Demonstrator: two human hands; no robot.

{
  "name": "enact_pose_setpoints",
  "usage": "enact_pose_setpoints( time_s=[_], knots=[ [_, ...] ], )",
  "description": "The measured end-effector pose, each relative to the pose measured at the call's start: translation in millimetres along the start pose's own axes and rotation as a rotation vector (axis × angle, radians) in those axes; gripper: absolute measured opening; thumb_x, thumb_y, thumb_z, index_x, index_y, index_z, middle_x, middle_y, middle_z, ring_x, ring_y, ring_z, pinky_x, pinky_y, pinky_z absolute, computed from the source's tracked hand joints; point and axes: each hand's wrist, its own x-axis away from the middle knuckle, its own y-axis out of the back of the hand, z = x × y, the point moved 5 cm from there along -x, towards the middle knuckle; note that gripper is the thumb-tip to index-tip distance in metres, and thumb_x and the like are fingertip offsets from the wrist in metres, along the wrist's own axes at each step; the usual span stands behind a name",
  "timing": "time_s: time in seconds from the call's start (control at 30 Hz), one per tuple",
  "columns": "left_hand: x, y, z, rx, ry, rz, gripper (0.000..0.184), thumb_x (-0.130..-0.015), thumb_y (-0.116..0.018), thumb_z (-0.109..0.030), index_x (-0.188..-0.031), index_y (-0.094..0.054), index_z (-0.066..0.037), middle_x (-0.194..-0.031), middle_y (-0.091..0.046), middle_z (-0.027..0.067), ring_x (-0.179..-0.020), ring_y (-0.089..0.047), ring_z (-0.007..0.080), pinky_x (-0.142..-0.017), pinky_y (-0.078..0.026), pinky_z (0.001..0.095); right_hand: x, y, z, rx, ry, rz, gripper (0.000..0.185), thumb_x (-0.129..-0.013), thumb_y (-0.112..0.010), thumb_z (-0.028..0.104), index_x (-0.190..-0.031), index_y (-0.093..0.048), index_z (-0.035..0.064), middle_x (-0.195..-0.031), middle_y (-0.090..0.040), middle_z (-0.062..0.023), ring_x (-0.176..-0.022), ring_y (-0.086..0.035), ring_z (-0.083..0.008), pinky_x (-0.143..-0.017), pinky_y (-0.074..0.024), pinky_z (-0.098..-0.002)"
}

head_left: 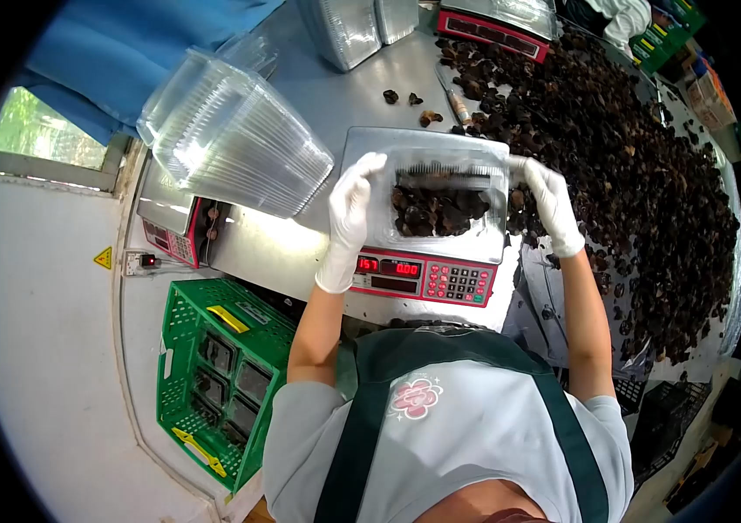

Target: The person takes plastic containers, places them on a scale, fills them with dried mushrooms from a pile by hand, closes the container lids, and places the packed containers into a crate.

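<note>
A clear plastic box (405,228) with dark wood ear mushrooms (440,212) inside sits on the metal pan of a red digital scale (414,277). The back of the box is blurred. My left hand (351,209), in a white glove, is at the left edge of the pan, apart from the box, its fingers stretched out and holding nothing. At the pan's right edge is my right hand (552,202), also gloved, fingers reaching toward the box with nothing visible in them. The scale's red digits are lit.
Stacked clear boxes (240,131) lie left of the scale, more (340,30) behind. A large mushroom heap (641,183) covers the right side. Other scales (497,30) (170,235) stand around. A green crate (177,349) holds filled boxes at lower left. Another person's sleeve (628,17) shows top right.
</note>
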Motion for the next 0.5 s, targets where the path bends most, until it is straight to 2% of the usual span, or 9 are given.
enact_pose_setpoints(
  time_s=[0.07, 0.1, 0.17, 0.23, 0.3, 0.33, 0.37, 0.43, 0.5],
  knots=[
    [22, 0, -11, -0.445, -0.118, 0.058, 0.034, -0.083, -0.069, -0.026, -0.109, -0.065, -0.004, -0.118, -0.062, 0.0167, -0.116, -0.055, 0.0286, -0.100, -0.042, 0.0382, 23, -7, -9, 0.116, -0.127, -0.031, 0.039, -0.091, -0.062, 0.033, -0.117, -0.063, 0.0022, -0.100, -0.066, -0.0087, -0.092, -0.062, -0.0144, -0.082, -0.0497, -0.0269],
    [31, -8, -11, -0.509, -0.083, 0.065, 0.033, -0.079, -0.072, -0.017, -0.108, -0.066, -0.003, -0.119, -0.062, 0.0142, -0.114, -0.057, 0.0282, -0.098, -0.043, 0.0380, 27, 2, -33, 0.196, 0.049, -0.032, 0.039, -0.088, -0.067, 0.028, -0.119, -0.062, 0.0037, -0.104, -0.066, -0.0097, -0.092, -0.063, -0.0160, -0.081, -0.0509, -0.0278],
    [53, -2, 5, -0.510, 0.058, 0.020, 0.031, -0.078, -0.071, -0.011, -0.108, -0.066, -0.004, -0.122, -0.060, 0.0121, -0.114, -0.057, 0.0270, -0.096, -0.045, 0.0358, 42, -9, -39, 0.344, 0.100, -0.025, 0.042, -0.084, -0.071, 0.023, -0.120, -0.061, 0.0054, -0.107, -0.065, -0.0111, -0.095, -0.063, -0.0161, -0.082, -0.0516, -0.0284],
    [66, -7, 3, -0.553, 0.097, 0.025, 0.036, -0.080, -0.068, -0.008, -0.115, -0.062, -0.003, -0.121, -0.060, 0.0123, -0.105, -0.060, 0.0218, -0.089, -0.049, 0.0304, 55, -17, -46, 0.296, -0.102, -0.054, 0.051, -0.083, -0.071, 0.020, -0.128, -0.054, 0.0046, -0.098, -0.068, -0.0108, -0.086, -0.065, -0.0151, -0.077, -0.0529, -0.0288],
    [77, -6, 25, -0.136, 0.417, -0.129, 0.045, -0.082, -0.066, -0.007, -0.125, -0.055, 0.000, -0.113, -0.060, 0.0123, -0.091, -0.061, 0.0152, -0.078, -0.051, 0.0246, 56, -18, -64, 0.233, -0.139, -0.101, 0.040, -0.086, -0.068, 0.018, -0.120, -0.057, 0.0000, -0.090, -0.068, -0.0094, -0.077, -0.064, -0.0122, -0.070, -0.0526, -0.0257],
    [78, -8, 29, -0.114, 0.438, -0.172, 0.041, -0.086, -0.064, -0.008, -0.124, -0.052, 0.003, -0.097, -0.062, 0.0109, -0.072, -0.060, 0.0107, -0.064, -0.051, 0.0218, 56, -17, -65, 0.232, -0.133, -0.101, 0.040, -0.086, -0.068, 0.018, -0.120, -0.057, 0.0000, -0.090, -0.068, -0.0094, -0.077, -0.064, -0.0122, -0.070, -0.0526, -0.0257],
    [76, -7, 28, -0.113, 0.433, -0.173, 0.041, -0.086, -0.064, -0.008, -0.124, -0.052, 0.003, -0.097, -0.062, 0.0109, -0.072, -0.060, 0.0107, -0.064, -0.051, 0.0218, 56, -20, -69, 0.132, -0.233, -0.035, 0.032, -0.087, -0.066, 0.016, -0.113, -0.058, -0.0010, -0.089, -0.068, -0.0091, -0.074, -0.063, -0.0107, -0.067, -0.0517, -0.0243],
    [78, -10, 32, -0.025, 0.728, -0.075, 0.025, -0.089, -0.061, -0.010, -0.111, -0.057, 0.001, -0.081, -0.063, 0.0095, -0.061, -0.059, 0.0110, -0.052, -0.048, 0.0216, 57, -30, -65, -0.009, -0.334, 0.037, 0.013, -0.092, -0.059, 0.011, -0.096, -0.056, -0.0013, -0.084, -0.066, -0.0080, -0.067, -0.062, -0.0080, -0.060, -0.0495, -0.0216],
    [77, -14, 30, -0.018, 0.699, -0.095, 0.014, -0.091, -0.059, -0.012, -0.100, -0.057, -0.001, -0.071, -0.062, 0.0086, -0.053, -0.056, 0.0107, -0.046, -0.045, 0.0217, 58, -34, -71, -0.152, -0.380, 0.025, 0.010, -0.092, -0.057, 0.008, -0.097, -0.055, -0.0007, -0.079, -0.064, -0.0063, -0.066, -0.062, -0.0092, -0.060, -0.0496, -0.0218]
  ],
)
